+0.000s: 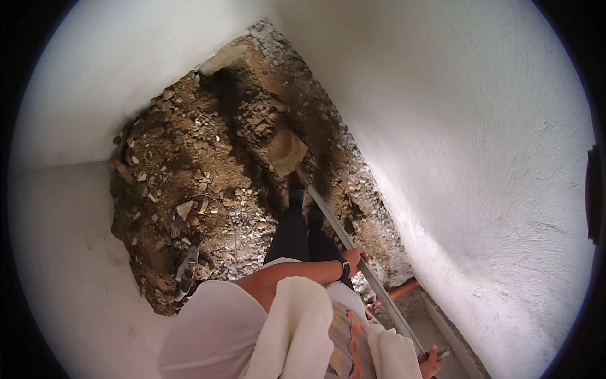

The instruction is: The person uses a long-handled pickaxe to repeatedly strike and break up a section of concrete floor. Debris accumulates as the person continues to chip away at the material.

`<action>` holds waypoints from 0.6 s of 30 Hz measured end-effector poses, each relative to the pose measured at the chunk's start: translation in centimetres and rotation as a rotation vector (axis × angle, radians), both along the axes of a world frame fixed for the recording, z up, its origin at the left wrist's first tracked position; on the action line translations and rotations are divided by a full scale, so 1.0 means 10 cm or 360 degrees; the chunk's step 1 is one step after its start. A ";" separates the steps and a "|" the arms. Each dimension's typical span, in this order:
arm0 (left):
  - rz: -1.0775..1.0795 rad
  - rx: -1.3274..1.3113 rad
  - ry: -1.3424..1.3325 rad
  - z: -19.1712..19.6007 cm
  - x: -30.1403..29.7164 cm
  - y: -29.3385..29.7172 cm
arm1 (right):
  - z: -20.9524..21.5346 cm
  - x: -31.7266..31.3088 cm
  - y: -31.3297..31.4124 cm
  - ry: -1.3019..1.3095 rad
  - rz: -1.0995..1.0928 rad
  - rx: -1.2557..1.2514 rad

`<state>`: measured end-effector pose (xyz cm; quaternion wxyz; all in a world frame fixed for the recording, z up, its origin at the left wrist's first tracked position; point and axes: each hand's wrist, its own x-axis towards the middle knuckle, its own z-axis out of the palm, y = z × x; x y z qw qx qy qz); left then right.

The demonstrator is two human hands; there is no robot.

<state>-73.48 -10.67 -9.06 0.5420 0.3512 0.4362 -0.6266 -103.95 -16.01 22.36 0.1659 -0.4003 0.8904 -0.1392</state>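
A long-handled shovel [329,215] slants from the lower right up to the middle of the view. Its dirt-covered blade [287,153] rests on the broken ground just ahead of my feet. Partway down the shaft, my left hand [354,259], with a dark watch on its wrist, is closed around it. At the lower right my right hand [431,364] grips the handle end, partly cut off by the lower edge of the view.
Soil and rubble [183,139] cover the floor between white walls [467,126]. A dug trench [230,95] runs toward the far corner. At left lie a grey tool-like object [186,273] and a thin cable [232,222]. An orange pipe [404,289] is at lower right.
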 end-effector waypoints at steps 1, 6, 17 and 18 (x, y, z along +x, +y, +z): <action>-0.0070 0.0099 0.0050 0.04 -0.08 -0.02 | 0.20 0.12 0.05 -0.0125 -0.0033 0.0099; -0.0270 0.0221 0.0251 0.07 -0.43 0.05 | 0.49 0.59 0.16 -0.0302 -0.0301 0.0003; -0.0440 0.0218 0.0212 -1.74 -0.11 -0.09 | -1.08 0.37 -0.22 -0.0444 -0.0228 0.0293; -0.0459 0.0261 0.0142 -1.85 -0.03 -0.23 | -1.14 0.42 -0.38 -0.0631 -0.0184 0.0320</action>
